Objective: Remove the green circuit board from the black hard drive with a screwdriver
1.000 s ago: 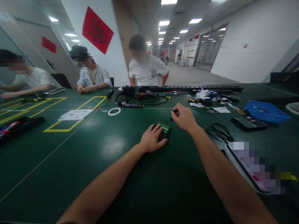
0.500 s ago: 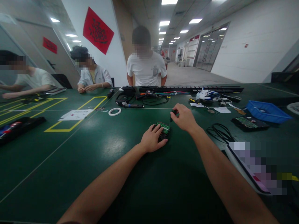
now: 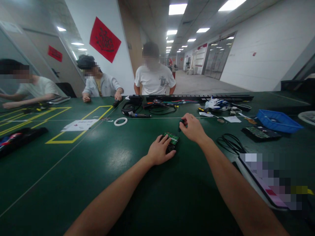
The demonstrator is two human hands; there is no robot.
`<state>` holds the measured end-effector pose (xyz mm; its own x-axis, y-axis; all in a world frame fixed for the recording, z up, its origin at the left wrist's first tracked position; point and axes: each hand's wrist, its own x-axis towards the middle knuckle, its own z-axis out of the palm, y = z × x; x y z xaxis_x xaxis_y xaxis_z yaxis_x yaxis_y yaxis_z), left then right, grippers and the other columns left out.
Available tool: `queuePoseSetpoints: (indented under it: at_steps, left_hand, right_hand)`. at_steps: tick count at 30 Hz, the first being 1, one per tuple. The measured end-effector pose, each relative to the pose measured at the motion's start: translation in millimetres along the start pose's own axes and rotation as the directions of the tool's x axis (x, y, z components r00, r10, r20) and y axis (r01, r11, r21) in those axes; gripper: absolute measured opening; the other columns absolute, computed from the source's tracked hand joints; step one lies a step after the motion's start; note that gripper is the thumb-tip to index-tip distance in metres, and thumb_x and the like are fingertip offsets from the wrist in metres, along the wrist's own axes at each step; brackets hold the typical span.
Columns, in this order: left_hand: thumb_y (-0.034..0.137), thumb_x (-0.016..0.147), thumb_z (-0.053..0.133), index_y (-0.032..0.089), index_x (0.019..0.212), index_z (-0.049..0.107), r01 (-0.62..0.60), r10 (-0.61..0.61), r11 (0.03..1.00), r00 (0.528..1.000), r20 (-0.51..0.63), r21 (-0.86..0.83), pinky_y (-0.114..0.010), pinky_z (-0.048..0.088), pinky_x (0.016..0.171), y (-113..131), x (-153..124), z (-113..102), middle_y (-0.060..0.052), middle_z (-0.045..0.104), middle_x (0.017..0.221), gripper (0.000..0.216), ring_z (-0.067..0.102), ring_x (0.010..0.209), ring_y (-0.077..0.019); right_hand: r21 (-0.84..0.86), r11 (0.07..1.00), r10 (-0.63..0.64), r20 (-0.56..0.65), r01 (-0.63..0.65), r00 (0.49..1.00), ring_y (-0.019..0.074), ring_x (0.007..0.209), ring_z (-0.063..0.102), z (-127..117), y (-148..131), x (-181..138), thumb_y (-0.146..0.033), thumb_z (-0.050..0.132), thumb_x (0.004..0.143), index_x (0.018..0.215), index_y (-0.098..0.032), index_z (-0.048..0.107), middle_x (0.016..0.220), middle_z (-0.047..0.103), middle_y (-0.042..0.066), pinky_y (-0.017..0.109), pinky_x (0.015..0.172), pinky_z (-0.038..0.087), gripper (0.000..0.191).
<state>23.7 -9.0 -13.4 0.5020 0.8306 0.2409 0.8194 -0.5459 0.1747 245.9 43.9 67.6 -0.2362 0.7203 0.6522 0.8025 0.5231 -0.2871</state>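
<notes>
A small device with a green circuit board (image 3: 174,139) and dark parts lies on the green table. My left hand (image 3: 158,150) rests over its left side, fingers spread across the top and thumb along the near edge, holding it against the table. Just beyond its right edge, my right hand (image 3: 191,127) pinches a small dark screwdriver (image 3: 180,124) by its handle. The screwdriver points down at the board's right edge; whether its tip touches a screw is too small to tell.
A white tape ring (image 3: 120,121) and a dark pen-shaped tool (image 3: 140,115) lie beyond my left hand. To the right are a black cable (image 3: 228,143), another circuit-board unit (image 3: 261,133) and a blue tray (image 3: 279,121). Co-workers (image 3: 103,83) sit across the table.
The camera has tilted up slightly. My right hand has brought the screwdriver lower against the board's right edge. A co-worker's hand has reached to a black object on the far left.
</notes>
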Motion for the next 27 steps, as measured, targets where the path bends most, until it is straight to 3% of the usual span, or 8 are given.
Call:
queuePoseSetpoints:
  at_steps: [14, 22, 27]
  left_hand:
    - [0.07, 0.091, 0.046, 0.023, 0.154, 0.042, -0.014, 0.014, 1.0, 1.0, -0.006, -0.015, -0.053, 0.03, 0.12, -1.5, 0.8, 1.1, -0.007, 0.038, 0.161, 0.079, 0.026, 0.15, -0.0378]
    - [0.071, 0.091, 0.045, 0.023, 0.154, 0.042, -0.007, 0.007, 1.0, 1.0, -0.008, -0.02, -0.054, 0.034, 0.118, -1.9, 1.0, 2.4, -0.007, 0.037, 0.162, 0.079, 0.027, 0.149, -0.0386]
    - [0.071, 0.091, 0.047, 0.024, 0.154, 0.043, 0.002, -0.002, 1.0, 1.0, 0.0, -0.023, -0.054, 0.034, 0.118, -1.7, 1.6, 3.0, -0.006, 0.037, 0.162, 0.078, 0.026, 0.149, -0.0383]
  right_hand:
    - [-0.012, 1.0, 0.008, -0.002, -0.008, 1.0, 0.0236, 0.088, 0.062, -2.6, -2.9, -1.1, -0.025, 0.059, 0.092, 0.1, -0.021, 0.055, 0.104, 0.062, 0.01, 0.035, 0.079, 0.049, 0.01]
    - [0.05, 0.998, 0.038, 0.038, -0.039, 0.999, 0.022, 0.079, 0.063, 0.3, -5.6, -0.2, -0.029, 0.063, 0.091, 0.098, -0.022, 0.054, 0.099, 0.068, 0.008, 0.033, 0.071, 0.048, 0.013]
    - [0.039, 0.999, 0.01, 0.026, -0.011, 1.0, 0.0224, 0.083, 0.064, -0.3, -5.4, -1.1, -0.029, 0.06, 0.093, 0.099, -0.022, 0.055, 0.098, 0.068, 0.008, 0.033, 0.075, 0.048, 0.01]
